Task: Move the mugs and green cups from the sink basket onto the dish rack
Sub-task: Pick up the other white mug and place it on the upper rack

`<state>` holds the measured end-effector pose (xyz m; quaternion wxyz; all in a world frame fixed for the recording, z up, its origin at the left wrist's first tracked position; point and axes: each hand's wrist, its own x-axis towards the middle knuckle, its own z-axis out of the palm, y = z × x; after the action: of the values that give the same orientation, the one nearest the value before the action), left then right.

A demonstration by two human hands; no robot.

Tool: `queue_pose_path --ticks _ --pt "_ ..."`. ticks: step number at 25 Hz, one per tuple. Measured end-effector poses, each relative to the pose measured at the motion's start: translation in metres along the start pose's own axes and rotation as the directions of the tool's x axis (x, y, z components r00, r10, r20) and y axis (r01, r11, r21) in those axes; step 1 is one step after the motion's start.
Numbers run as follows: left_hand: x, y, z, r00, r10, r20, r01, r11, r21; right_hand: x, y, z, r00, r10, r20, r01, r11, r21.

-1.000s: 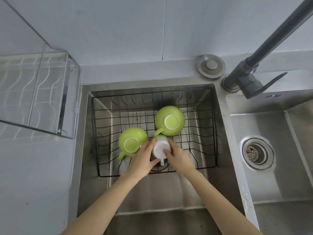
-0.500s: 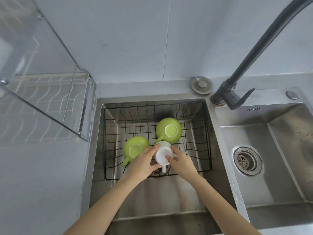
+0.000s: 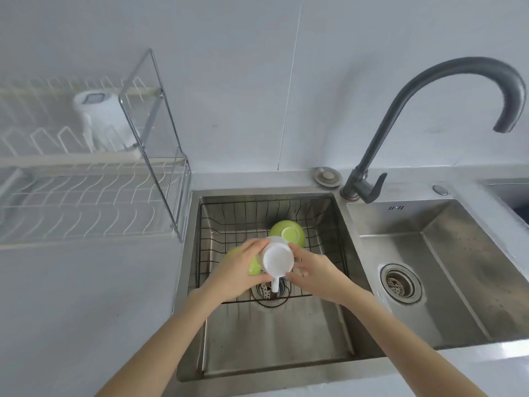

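Fingers (image 3: 252, 247) flank upturned white mug (image 3: 278, 259).

- The white mug (image 3: 278, 258) is looking like smooth, glossy ceramic.
- The green cup (image 3: 287, 231) is showing a glossy glazed finish with a pale matt foot ring.
- The sink basket (image 3: 329, 224) is appearing as thin dark-coated wire.
- The sink (image 3: 286, 345) is showing brushed stainless steel, water-stained.
- The faucet (image 3: 429, 110) is looking matt grey metal.
- The dish rack (image 3: 86, 196) is showing white-coated wire in a shiny chrome frame.
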<state>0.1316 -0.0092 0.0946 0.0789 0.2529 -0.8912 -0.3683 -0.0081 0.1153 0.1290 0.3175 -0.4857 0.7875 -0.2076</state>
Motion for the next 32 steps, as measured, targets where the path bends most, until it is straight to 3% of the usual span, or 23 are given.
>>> queue_pose_path --ticks 12,19,32 --pt "-0.063 0.016 -0.134 0.965 0.174 -0.195 -0.184 0.982 -0.035 -0.019 -0.118 -0.019 0.898 -0.366 -0.245 0.356 0.931 -0.085" --pt "-0.100 0.007 -0.213 0.928 0.240 -0.285 -0.254 0.967 -0.011 -0.021 -0.207 -0.015 0.850 -0.453 -0.268 0.435 0.891 -0.127" --pt "-0.145 -0.033 -0.369 0.868 0.320 -0.381 -0.323 0.945 0.057 0.021 -0.359 0.017 0.697 -0.615 -0.369 0.596 0.783 -0.178"
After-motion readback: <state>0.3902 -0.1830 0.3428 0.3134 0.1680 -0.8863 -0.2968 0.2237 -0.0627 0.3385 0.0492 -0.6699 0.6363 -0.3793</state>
